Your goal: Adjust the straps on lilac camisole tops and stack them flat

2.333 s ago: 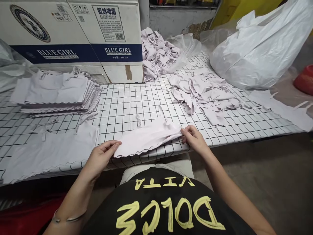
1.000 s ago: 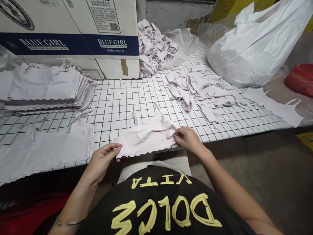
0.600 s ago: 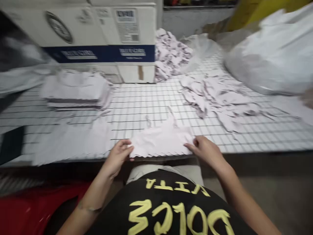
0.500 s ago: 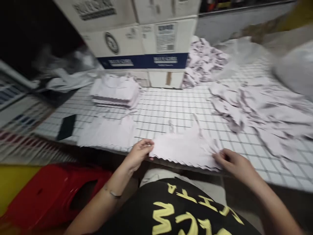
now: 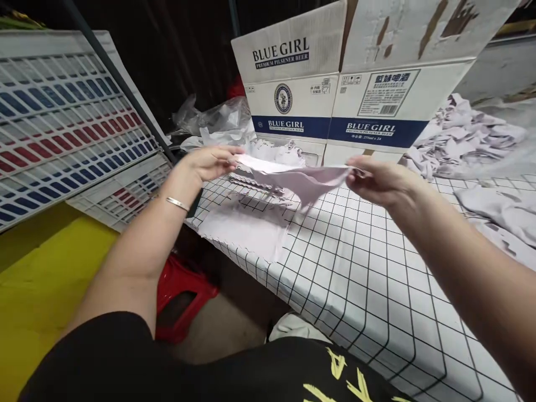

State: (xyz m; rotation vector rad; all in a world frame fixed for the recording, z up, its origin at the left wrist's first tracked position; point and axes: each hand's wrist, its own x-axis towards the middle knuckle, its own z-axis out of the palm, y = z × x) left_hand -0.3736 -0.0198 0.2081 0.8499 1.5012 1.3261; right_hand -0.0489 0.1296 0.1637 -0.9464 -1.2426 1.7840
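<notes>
The table cover is white with black grid lines; the held garment has pale lilac-pink colour. The carton is white with dark blue band, the stool is red, and the shirt is black with yellow letters

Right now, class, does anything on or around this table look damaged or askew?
The white cardboard box with the blue band: ragged brown patches mark its upper right panel, where the surface seems torn away. Nothing looks spilled.
</notes>
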